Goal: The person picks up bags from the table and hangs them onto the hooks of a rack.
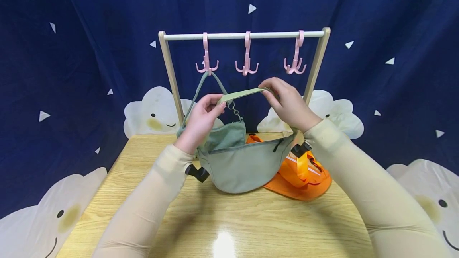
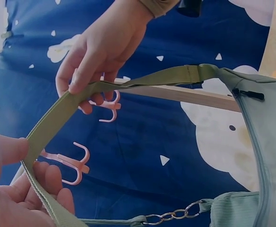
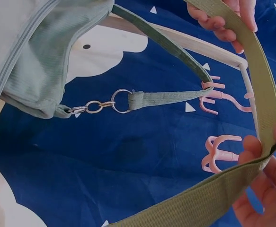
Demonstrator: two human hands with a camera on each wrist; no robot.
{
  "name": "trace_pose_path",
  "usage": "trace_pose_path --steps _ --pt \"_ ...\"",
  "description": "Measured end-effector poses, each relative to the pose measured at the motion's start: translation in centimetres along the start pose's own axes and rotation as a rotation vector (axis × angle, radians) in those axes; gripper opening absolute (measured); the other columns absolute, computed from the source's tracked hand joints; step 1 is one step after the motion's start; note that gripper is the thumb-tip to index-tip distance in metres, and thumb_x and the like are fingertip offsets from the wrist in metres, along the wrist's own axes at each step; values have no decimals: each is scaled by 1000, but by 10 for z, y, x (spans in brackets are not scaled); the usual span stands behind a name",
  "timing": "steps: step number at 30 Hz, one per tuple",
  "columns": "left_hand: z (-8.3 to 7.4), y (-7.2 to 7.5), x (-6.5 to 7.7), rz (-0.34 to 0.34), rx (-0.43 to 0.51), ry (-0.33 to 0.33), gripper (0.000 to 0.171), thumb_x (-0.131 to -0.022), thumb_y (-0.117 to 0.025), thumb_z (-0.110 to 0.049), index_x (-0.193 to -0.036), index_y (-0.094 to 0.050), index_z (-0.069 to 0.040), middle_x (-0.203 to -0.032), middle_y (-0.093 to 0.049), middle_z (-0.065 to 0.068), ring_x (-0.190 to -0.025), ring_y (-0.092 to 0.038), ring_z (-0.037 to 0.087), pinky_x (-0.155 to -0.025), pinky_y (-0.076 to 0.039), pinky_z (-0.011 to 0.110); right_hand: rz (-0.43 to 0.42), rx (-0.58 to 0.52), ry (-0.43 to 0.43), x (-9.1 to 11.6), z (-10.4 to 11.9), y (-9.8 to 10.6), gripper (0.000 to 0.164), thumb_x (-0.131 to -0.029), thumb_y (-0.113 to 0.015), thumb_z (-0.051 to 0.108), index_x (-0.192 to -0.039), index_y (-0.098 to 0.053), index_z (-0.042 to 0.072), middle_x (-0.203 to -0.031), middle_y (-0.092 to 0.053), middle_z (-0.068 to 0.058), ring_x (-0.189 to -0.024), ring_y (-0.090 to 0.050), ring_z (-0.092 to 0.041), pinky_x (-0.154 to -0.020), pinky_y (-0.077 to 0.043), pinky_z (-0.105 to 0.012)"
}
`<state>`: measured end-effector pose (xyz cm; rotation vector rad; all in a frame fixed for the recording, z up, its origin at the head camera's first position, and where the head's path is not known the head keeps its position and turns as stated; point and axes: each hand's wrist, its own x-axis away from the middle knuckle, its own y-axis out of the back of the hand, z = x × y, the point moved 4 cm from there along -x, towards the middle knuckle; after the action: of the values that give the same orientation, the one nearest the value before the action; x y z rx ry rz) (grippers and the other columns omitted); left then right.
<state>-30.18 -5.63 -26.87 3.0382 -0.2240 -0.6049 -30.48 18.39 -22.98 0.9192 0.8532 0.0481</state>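
A grey-green crescent-shaped sling bag [image 1: 247,168] hangs by its olive webbing strap [image 1: 241,94] between my two hands. My left hand [image 1: 201,120] pinches the strap between thumb and fingers. Farther along, the right hand [image 1: 288,102] grips the same strap, which stretches nearly straight from hand to hand in the head view. Behind the sling bag, a green corduroy bag [image 1: 229,135] hangs by its strap from the left pink hook [image 1: 206,57]; the sling bag hides its lower part. Its metal chain link [image 3: 94,107] shows in the right wrist view.
A wooden rack with a white bar [image 1: 226,36] stands at the table's back. The middle hook [image 1: 247,57] and right hook [image 1: 296,59] hang above my hands. On the wooden table [image 1: 272,226] lies an orange bag [image 1: 297,178], partly behind the sling bag. A dark blue curtain forms the backdrop.
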Motion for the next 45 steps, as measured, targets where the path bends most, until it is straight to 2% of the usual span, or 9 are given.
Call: trace_pose_path --steps 8,16,23,33,41,45 --pt "-4 3 -4 -9 0 1 30 -103 -58 -4 -131 -59 8 -102 -59 1 -87 -58 7 -86 -48 20 18 35 16 -4 2 2 21 -107 -56 17 -125 -61 7 -97 -59 -6 -79 -49 -19 -71 -42 -31" --pt "-7 5 -7 -9 23 18 32 -103 -58 -5 -133 -58 8 -101 -58 -2 -86 -58 7 -87 -48 20 35 25 -24 -8 2 7 21 -107 -56 18 -125 -61 8 -99 -59 -7 -81 -49 -20 -74 -43 -32" --pt "-11 3 -10 -11 57 46 34 -104 -58 -8 -136 -57 6 -103 -59 -1 -90 -56 9 -89 -49 23 7 -11 -32 -12 1 10 20 -107 -57 15 -124 -61 6 -103 -61 -10 -85 -51 -23 -78 -45 -37" --pt "-12 1 -17 -25 77 71 35 -105 -58 -9 -137 -57 5 -101 -58 -2 -93 -57 14 -89 -49 23 -29 -44 -89 -21 -4 12 19 -107 -57 18 -121 -58 5 -114 -67 -15 -102 -62 -29 -99 -52 -46" --pt "-14 -2 -22 -39 132 86 36 -105 -59 -12 -138 -58 1 -103 -58 0 -96 -56 14 -92 -49 24 -67 -73 -128 -29 -3 15 20 -107 -57 18 -121 -59 4 -114 -66 -15 -101 -63 -29 -99 -53 -46" --pt "-16 -4 -24 -61 143 91 35 -105 -59 -12 -138 -58 0 -102 -58 0 -92 -55 12 -89 -48 23 -86 -94 -158 -34 -3 15 21 -107 -56 19 -121 -58 3 -117 -67 -16 -106 -65 -29 -101 -52 -47"
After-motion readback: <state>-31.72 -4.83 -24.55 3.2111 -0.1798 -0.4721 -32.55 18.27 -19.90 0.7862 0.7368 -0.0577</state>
